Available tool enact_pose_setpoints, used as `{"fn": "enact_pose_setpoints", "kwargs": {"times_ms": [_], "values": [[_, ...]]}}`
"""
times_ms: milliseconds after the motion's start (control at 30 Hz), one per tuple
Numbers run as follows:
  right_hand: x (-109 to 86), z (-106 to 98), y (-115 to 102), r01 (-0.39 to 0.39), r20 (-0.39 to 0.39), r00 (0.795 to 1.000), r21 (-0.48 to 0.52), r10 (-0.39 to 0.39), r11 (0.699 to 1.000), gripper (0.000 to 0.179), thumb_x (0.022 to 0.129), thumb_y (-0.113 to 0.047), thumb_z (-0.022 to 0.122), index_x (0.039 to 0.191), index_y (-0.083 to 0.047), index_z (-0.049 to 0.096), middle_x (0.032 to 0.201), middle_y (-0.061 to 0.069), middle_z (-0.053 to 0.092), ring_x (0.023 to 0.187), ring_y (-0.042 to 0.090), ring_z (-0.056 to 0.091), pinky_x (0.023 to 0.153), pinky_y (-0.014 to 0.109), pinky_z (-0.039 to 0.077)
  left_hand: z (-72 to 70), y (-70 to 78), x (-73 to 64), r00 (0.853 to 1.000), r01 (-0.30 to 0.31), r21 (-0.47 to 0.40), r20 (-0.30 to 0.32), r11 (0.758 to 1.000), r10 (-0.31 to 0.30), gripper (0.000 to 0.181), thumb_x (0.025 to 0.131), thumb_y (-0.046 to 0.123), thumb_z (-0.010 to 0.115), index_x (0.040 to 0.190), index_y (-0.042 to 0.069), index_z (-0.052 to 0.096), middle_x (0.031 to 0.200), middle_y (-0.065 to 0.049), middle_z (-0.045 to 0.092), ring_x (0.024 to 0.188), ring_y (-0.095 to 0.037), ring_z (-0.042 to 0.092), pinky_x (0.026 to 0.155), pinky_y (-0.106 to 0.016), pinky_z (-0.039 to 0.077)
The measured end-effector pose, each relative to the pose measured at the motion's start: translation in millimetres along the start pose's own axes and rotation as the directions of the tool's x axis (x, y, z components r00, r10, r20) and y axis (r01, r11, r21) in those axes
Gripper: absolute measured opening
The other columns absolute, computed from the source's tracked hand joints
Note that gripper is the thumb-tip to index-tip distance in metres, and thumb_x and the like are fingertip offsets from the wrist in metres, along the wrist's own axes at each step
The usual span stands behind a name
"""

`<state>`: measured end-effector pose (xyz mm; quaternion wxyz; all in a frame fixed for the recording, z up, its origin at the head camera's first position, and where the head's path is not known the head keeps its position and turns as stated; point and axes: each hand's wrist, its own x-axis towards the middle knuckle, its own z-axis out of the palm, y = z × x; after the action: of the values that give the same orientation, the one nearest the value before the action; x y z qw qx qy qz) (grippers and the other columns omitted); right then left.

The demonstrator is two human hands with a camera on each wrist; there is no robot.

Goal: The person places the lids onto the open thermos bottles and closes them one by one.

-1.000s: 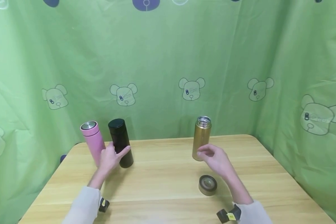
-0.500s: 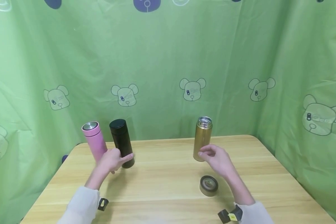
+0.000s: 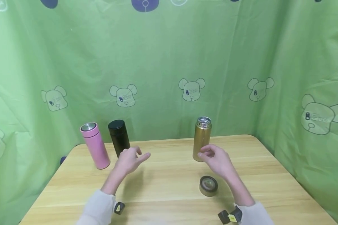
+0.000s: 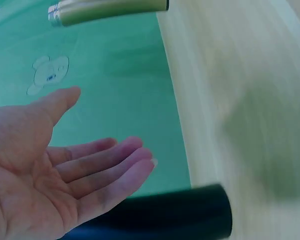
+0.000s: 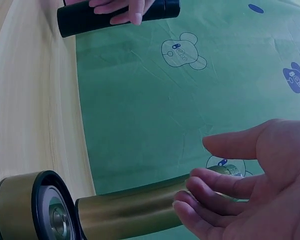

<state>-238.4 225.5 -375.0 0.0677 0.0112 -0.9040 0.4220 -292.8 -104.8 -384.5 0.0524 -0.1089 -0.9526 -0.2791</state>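
Note:
My left hand [image 3: 128, 161] hovers in front of the black thermos [image 3: 119, 137], hiding its lower part. In the left wrist view its palm [image 4: 25, 170] faces the camera, fingers loosely bent with nothing between them. The black thermos stands upright with its lid on. To its left is a pink thermos [image 3: 97, 150] with a silver-topped lid. My right hand [image 3: 217, 158] is held at the lower part of a gold thermos [image 3: 202, 137], which stands without its lid, bare steel neck showing. Its fingers are relaxed and hold nothing. The gold lid [image 3: 208, 186] lies on the table in front, near the right forearm.
The wooden table [image 3: 163, 193] has a rounded far right corner. Close behind it hangs a green curtain [image 3: 157, 62] with bear-head prints, which also covers both sides. A small black camera [image 3: 228, 216] sits at the right wrist.
My left hand has moved right, from between the pink and black thermoses to in front of the black one. The pink thermos is now fully uncovered. My right hand stays put.

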Motion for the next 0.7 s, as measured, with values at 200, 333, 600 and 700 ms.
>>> {"fn": "enact_pose_setpoints", "kwargs": {"times_ms": [200,333,600,700], "values": [[0.6,2.7,2.2,0.028,0.047,0.999,-0.097,-0.023,0.995,0.055,0.095,-0.034,0.070,0.136,-0.001,0.056,0.126,0.025,0.065,0.116,0.040,0.063,0.093,0.056,0.056,19.6,12.7,1.6,0.998,-0.050,-0.020,-0.030,0.999,0.049,0.044,0.094,0.046,0.068,0.107,0.003,0.068,0.087,-0.008,0.075,0.078,-0.018,0.071,0.069,-0.037,0.058],[0.8,4.7,4.1,0.041,0.092,0.995,-0.155,-0.027,0.987,0.064,0.094,-0.035,0.069,0.141,0.004,0.049,0.132,0.030,0.061,0.119,0.046,0.060,0.095,0.060,0.053,30.7,21.2,3.7,0.998,-0.065,-0.053,-0.026,0.997,0.063,0.045,0.095,0.046,0.068,0.111,0.004,0.067,0.086,-0.008,0.075,0.077,-0.018,0.070,0.066,-0.035,0.057],[0.1,16.3,10.9,0.002,0.179,0.983,-0.224,0.039,0.974,0.082,0.091,-0.036,0.073,0.147,0.012,0.037,0.146,0.039,0.043,0.133,0.055,0.045,0.107,0.067,0.042,48.2,35.9,10.2,0.998,-0.064,-0.120,-0.016,0.991,0.063,0.046,0.096,0.046,0.066,0.117,0.004,0.066,0.091,-0.010,0.076,0.081,-0.022,0.071,0.069,-0.035,0.058],[0.1,20.4,14.2,-0.027,0.195,0.978,-0.248,0.077,0.968,0.086,0.089,-0.036,0.076,0.147,0.014,0.036,0.146,0.041,0.041,0.131,0.056,0.047,0.105,0.066,0.044,52.9,40.5,11.0,0.998,-0.058,-0.147,-0.001,0.987,0.059,0.046,0.096,0.046,0.067,0.116,0.004,0.066,0.091,-0.010,0.075,0.082,-0.021,0.071,0.069,-0.034,0.058]]}}
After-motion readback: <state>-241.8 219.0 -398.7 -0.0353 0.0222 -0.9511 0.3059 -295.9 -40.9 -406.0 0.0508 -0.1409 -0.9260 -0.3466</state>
